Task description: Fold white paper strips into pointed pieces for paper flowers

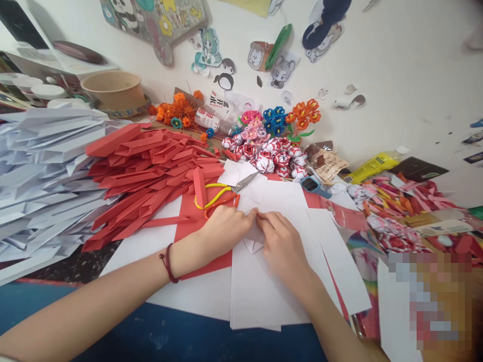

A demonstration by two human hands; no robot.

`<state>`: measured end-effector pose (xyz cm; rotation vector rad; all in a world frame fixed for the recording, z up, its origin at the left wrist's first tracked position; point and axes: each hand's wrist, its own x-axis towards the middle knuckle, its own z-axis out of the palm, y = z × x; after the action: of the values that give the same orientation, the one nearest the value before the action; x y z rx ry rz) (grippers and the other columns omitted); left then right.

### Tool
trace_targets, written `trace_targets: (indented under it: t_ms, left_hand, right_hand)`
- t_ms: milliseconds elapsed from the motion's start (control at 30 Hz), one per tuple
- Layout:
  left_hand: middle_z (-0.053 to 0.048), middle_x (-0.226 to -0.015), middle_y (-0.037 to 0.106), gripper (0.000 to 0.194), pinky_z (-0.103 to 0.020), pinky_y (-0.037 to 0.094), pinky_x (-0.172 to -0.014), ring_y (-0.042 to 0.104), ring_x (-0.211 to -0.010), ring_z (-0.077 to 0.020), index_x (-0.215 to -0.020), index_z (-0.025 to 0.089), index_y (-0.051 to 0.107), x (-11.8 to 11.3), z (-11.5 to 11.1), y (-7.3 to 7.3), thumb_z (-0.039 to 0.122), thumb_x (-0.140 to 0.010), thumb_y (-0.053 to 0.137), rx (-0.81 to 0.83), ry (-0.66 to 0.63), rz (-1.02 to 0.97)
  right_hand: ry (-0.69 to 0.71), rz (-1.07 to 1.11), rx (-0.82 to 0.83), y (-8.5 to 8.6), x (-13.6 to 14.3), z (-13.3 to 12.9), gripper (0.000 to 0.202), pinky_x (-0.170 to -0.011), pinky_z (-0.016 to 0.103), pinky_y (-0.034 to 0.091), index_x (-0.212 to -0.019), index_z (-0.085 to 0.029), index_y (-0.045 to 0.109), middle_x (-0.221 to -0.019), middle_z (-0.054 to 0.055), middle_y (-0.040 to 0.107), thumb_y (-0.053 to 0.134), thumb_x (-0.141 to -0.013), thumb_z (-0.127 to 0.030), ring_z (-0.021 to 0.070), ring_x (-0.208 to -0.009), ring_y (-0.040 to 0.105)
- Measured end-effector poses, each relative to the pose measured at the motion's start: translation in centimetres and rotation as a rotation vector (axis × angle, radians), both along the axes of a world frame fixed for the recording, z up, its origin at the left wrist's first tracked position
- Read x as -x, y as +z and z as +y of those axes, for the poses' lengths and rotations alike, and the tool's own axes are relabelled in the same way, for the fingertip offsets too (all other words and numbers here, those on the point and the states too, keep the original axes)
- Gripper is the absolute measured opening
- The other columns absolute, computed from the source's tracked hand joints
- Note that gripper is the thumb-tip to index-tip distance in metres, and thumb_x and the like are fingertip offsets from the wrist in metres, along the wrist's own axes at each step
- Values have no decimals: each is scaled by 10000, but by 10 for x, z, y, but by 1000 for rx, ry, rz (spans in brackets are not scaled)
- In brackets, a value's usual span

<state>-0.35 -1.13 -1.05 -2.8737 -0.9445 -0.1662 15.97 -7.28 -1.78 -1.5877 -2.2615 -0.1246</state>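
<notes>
Between my two hands is a small folded piece of white paper (254, 234), partly hidden by the fingers. My left hand (226, 226), a dark red cord bracelet at its wrist, pinches the top edge. My right hand (281, 236) pinches the same edge just beside it, the fingertips nearly touching. Under the hands lie white sheets (264, 296) and a red sheet (217, 264). Just beyond my left hand are scissors (241, 183) with yellow and orange handles, a folded red strip (199, 187) resting over the yellow handle.
Piles of folded white strips (41, 186) and red strips (151, 176) lie to the left. Red-and-white paper balls (281, 156) and wire-like flowers (275, 120) stand at the back by the wall. A blue watch (315, 186), a yellow bottle (373, 166) and coloured paper pieces (407, 196) are on the right.
</notes>
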Motion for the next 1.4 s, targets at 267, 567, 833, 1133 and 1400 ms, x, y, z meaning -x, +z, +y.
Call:
trace_targets:
  t_ms: [267, 567, 833, 1133, 1400]
  left_hand:
    - [-36, -641, 626, 462, -262, 299, -439, 631, -571, -202, -1344, 117, 431, -1, 0, 4, 82, -883, 434, 19, 8, 0]
    - [-48, -653, 635, 478, -267, 295, -439, 639, -586, -209, -1350, 109, 440, 0, 1, 2, 73, -873, 441, 23, 7, -11]
    - [-58, -681, 644, 472, -282, 315, -437, 638, -597, -228, -1337, 104, 445, 0, 1, 3, 65, -868, 423, 33, -5, -17]
    - [-65, -590, 607, 184, -273, 334, -453, 617, -542, -241, -902, 117, 603, -1, 3, 5, 71, -837, 438, 65, 13, -60]
    - [-90, -611, 632, 277, -282, 343, -476, 626, -585, -252, -681, 149, 611, -3, 6, 9, 164, -881, 420, 112, 106, -104]
  right_hand:
    - [-42, 49, 96, 11, -4, 4, 292, -776, 343, 447, -976, -138, 661, -865, 76, 646, 432, -853, -6, 221, -857, 548]
    - [-91, 51, 107, 13, -5, 3, 328, -721, 301, 424, -1032, -173, 677, -809, 46, 656, 431, -871, -30, 199, -805, 563]
    - [-120, 47, 61, 8, -9, 1, 323, -656, 279, 405, -1046, -207, 702, -745, 10, 663, 477, -863, -66, 167, -729, 592]
    - [-154, 96, 42, 1, -11, 4, 273, -691, 258, 418, -1060, -217, 697, -807, 17, 687, 481, -907, -150, 157, -752, 620]
    - [-172, -97, -3, -3, -7, 5, 298, -631, 276, 383, -1142, -199, 657, -813, 39, 599, 428, -950, -194, 162, -747, 565]
